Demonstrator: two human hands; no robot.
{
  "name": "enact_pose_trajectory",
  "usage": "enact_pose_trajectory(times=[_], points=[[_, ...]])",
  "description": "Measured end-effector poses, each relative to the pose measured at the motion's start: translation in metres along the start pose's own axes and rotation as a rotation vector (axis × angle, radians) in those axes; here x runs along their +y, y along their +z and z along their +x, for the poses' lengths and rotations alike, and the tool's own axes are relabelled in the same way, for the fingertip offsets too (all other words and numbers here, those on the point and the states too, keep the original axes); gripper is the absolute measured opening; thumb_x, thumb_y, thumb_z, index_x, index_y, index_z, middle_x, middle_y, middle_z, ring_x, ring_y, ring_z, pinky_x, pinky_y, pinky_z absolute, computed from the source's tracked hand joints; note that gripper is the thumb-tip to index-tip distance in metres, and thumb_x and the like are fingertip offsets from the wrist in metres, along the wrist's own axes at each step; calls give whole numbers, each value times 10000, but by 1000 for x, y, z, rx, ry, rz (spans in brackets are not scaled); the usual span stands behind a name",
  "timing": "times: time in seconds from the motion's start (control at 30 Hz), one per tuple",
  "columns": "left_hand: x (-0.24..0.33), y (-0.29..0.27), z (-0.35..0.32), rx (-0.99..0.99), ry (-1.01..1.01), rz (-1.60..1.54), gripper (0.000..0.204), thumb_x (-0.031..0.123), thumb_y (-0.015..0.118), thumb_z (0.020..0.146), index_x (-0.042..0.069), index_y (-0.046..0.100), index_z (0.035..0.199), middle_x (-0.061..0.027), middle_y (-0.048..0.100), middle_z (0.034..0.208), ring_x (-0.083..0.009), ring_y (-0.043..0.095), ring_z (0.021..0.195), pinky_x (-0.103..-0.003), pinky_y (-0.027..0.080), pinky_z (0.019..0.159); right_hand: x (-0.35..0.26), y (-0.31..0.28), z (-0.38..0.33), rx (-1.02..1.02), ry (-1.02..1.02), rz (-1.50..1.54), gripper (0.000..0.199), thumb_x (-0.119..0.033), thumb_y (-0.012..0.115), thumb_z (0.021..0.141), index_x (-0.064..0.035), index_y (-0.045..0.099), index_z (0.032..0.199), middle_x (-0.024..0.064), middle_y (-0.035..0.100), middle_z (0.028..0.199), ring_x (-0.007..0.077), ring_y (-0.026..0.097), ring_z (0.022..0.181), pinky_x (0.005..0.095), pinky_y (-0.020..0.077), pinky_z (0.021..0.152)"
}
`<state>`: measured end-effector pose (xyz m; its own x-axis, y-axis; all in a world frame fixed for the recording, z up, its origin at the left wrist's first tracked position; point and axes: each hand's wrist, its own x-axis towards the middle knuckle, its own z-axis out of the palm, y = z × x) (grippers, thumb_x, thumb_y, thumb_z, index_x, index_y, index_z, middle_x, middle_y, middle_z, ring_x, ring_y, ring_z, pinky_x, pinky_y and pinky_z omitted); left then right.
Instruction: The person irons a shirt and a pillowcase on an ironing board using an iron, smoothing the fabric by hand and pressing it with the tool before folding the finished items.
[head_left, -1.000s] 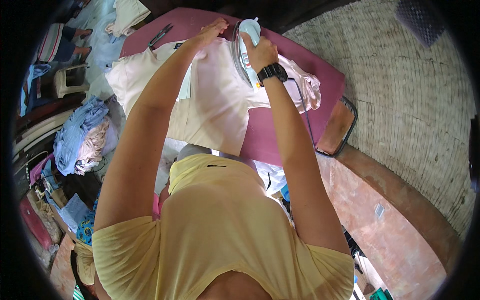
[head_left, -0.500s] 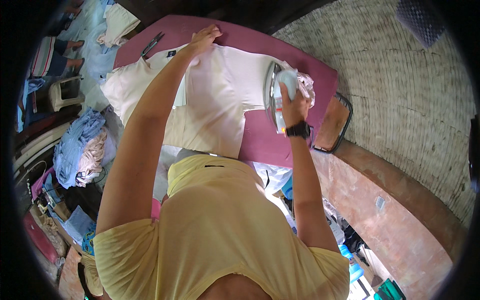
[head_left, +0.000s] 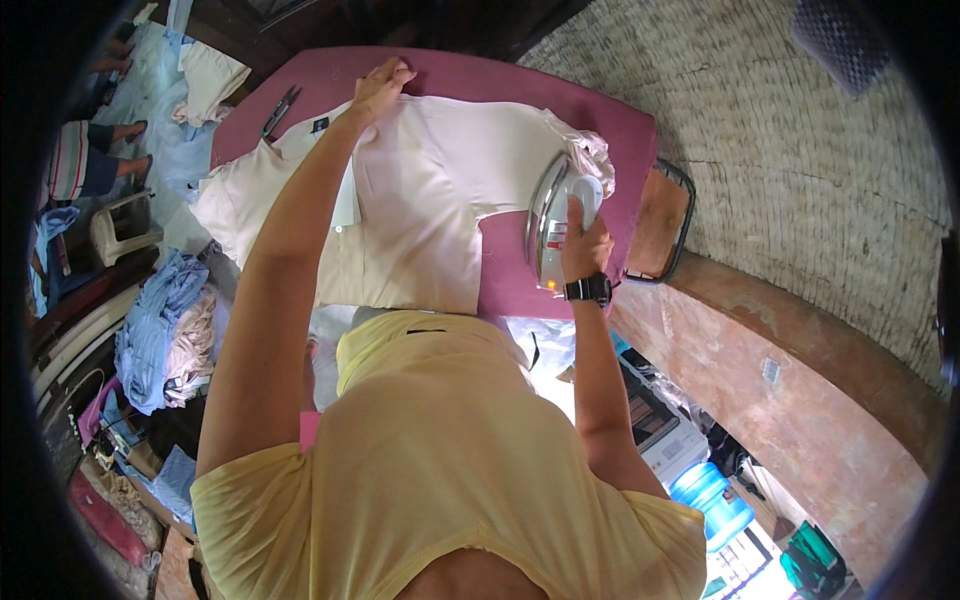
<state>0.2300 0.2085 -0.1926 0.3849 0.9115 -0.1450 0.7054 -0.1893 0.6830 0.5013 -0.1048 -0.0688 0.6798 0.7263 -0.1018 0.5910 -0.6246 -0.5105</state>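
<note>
Cream-pink cloth of a shirt (head_left: 425,200) lies across the maroon ironing board (head_left: 505,260) in the head view, between the two hands, and pressing its sleeve appears to be the step in hand. Right hand (head_left: 588,248) wraps the electric iron (head_left: 546,225) beside the bunched sleeve end (head_left: 593,157), which the next stroke would need flattened; left hand (head_left: 380,92) rests at the shirt's far edge, whether pinching cloth I cannot tell.

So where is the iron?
In the head view, the iron is right of centre, in the right hand's grip, near the shirt's crumpled sleeve.
</note>
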Motion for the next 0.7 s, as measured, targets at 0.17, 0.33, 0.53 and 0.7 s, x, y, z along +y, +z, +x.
enact_pose_trajectory(times=[0.17,0.33,0.53,0.7], points=[[15,-1,-6,15,-5,27,378,492,436,916,173,563,1076,-61,616,1208,-283,510,1223,-521,313,977,0,21,30,251,-72,-88,447,-443,585,926,-26,644,1078,226,688,821,427,669,768,489,521,677],[-7,-1,-1,-4,-2,19,373,489,432,919,179,602,1037,-54,605,1177,-259,503,1216,-519,305,981,-29,8,32,137,-12,20,467,-468,583,920,-71,597,1165,228,688,861,428,671,812,493,527,697],[48,-29,-19,-203,-22,162,360,548,659,768,201,699,855,-27,546,1078,-208,499,1155,-474,285,999,-11,17,41,214,-73,87,499,-484,613,896,-40,597,1121,246,680,863,407,681,789,481,541,670],[23,-37,-11,-297,85,25,333,430,768,719,128,667,817,-29,516,994,-203,504,1029,-398,328,914,6,3,31,-58,-260,-26,453,-441,665,866,-9,648,1001,200,698,863,371,690,800,444,541,724]])
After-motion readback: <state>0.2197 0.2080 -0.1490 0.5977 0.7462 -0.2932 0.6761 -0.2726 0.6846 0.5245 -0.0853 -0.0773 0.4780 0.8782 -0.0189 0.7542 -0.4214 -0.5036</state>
